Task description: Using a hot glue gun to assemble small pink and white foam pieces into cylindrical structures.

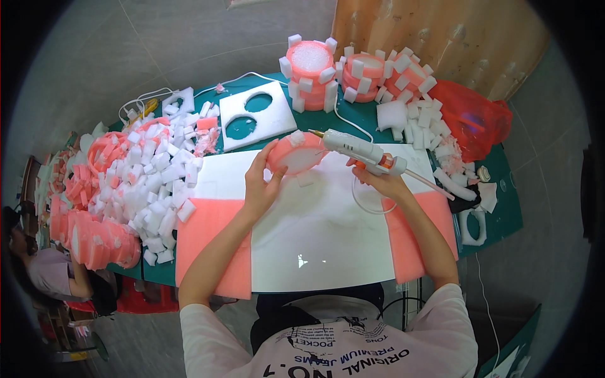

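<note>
Green tabletop (498,208) covered by a white glossy sheet (315,233) is being worked over. Several finished pink round foam discs edged with white foam cubes (353,75) are already stacked beyond the fingers; a heap of loose white foam cubes (151,183) is waiting. One pink foam disc (296,153) is being gripped by the left hand (261,183), while a white glue gun (356,148) is being clasped by the right hand (381,183), nozzle at the disc's rim.

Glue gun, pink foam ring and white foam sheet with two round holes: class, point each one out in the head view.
Glue gun (359,150): head view, on its white barrel.
Pink foam ring (295,155): head view, on its white face.
White foam sheet (278,116): head view, on the solid part right of the holes.
</note>
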A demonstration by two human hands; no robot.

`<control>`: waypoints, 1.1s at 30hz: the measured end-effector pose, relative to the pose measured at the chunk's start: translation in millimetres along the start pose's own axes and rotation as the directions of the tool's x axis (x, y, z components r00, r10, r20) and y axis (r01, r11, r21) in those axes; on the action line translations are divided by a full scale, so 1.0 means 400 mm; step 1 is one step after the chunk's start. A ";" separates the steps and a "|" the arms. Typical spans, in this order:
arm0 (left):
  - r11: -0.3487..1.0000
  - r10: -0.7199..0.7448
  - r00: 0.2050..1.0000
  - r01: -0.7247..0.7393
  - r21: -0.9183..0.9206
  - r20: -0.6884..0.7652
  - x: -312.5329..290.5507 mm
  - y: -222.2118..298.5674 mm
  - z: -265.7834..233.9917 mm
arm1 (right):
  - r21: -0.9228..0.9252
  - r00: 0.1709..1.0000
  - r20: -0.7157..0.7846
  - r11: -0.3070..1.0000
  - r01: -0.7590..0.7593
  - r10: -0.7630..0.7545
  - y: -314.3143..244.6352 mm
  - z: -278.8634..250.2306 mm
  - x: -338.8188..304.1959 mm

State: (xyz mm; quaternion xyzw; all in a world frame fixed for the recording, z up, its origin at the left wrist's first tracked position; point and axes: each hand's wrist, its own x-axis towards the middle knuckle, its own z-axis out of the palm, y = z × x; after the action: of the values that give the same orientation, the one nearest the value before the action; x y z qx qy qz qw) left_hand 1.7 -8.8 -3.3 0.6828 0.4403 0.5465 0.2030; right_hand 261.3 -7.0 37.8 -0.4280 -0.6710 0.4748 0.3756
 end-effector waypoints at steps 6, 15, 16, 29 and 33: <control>0.999 -0.020 1.000 0.019 -0.026 -0.020 0.001 -0.004 0.001 | 0.116 0.993 0.111 0.992 -0.056 0.043 -0.008 -0.005 -0.001; 0.999 0.039 0.999 -0.039 0.031 -0.004 0.002 0.012 -0.001 | 0.150 0.994 0.097 0.986 -0.067 0.053 -0.008 0.014 -0.001; 0.999 0.042 0.999 -0.042 0.031 -0.002 0.002 0.012 -0.001 | 0.160 0.994 0.094 0.985 -0.069 0.054 -0.007 0.014 -0.001; 0.995 0.040 0.998 -0.044 0.084 0.047 0.000 0.011 -0.002 | 0.159 0.995 0.084 0.986 -0.058 0.045 0.019 0.011 0.001; 0.995 0.077 0.997 -0.077 0.065 0.000 0.001 0.013 -0.001 | 0.186 0.996 0.072 0.981 -0.060 0.047 0.011 0.018 0.002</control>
State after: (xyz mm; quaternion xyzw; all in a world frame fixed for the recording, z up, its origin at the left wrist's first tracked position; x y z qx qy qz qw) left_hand 3.5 -11.4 0.9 0.7047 0.4315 0.5403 0.1590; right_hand 255.4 -7.7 31.6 -0.3922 -0.6236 0.5602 0.3788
